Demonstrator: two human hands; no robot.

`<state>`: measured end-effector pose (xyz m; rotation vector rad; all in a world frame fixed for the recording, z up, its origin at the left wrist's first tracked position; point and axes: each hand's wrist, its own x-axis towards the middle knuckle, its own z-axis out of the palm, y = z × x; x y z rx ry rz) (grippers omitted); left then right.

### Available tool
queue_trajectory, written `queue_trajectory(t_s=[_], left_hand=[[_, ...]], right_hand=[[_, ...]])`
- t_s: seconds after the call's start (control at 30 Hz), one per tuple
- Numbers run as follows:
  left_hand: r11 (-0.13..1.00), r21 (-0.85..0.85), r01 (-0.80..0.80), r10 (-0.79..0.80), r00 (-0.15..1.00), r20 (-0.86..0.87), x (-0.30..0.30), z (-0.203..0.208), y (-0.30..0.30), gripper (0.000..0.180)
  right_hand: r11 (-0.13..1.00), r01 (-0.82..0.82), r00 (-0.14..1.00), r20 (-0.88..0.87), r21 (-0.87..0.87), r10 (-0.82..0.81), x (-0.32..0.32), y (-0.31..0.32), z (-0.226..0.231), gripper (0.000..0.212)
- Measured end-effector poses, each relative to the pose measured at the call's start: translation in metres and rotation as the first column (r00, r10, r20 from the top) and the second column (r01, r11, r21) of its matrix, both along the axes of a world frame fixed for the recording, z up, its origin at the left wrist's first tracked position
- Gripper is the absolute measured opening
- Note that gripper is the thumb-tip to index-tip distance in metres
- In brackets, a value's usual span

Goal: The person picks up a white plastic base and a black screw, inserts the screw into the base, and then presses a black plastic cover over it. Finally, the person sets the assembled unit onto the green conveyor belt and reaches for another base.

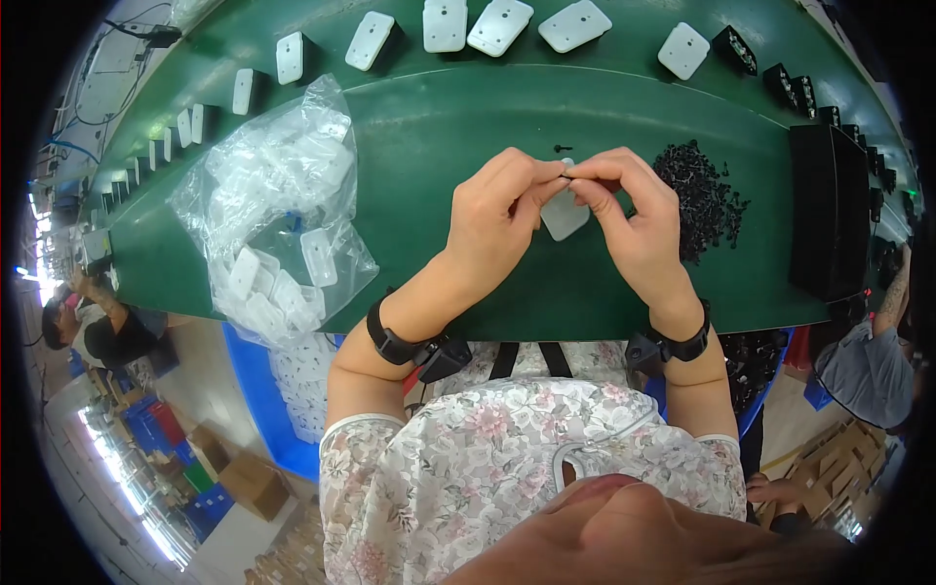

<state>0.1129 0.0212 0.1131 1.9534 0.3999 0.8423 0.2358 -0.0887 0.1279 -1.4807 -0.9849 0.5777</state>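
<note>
At the frame's upper centre, your left hand [495,213] and right hand [636,207] appear to pinch a small black part [566,176] together by the white cover [564,220]; light, even pressure should keep it from slipping.

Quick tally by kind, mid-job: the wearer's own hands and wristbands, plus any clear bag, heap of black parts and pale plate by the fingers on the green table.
Left hand and right hand: 2
Black wristbands: 2
Clear bag: 1
Heap of small black parts: 1
Pale plate: 1
Total: 7
</note>
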Motion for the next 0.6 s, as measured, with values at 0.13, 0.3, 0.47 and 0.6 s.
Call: queue_trajectory(t_s=[0.13, 0.3, 0.47, 0.6], left_hand=[[0.900, -0.433, 0.048, -0.110, 0.987, -0.120, -0.005, 0.013, -0.002, 0.018], [0.678, -0.730, 0.082, -0.014, 0.995, 0.099, 0.000, 0.009, -0.005, 0.023], [0.497, -0.862, 0.097, -0.152, 0.988, 0.024, -0.001, 0.006, 0.002, 0.015], [0.512, -0.853, 0.104, -0.153, 0.988, 0.029, -0.001, 0.008, 0.000, 0.014]], right_hand=[[0.994, 0.053, 0.848, 0.521, 0.098, -0.096, 0.004, 0.001, 0.001, 0.010], [0.980, 0.156, 0.785, 0.587, 0.122, -0.198, 0.002, 0.000, 0.007, 0.012], [0.986, 0.157, 0.809, 0.565, 0.059, -0.163, 0.000, 0.003, 0.002, 0.012], [0.982, 0.180, 0.834, 0.521, 0.051, -0.180, 0.000, 0.004, 0.002, 0.011]])
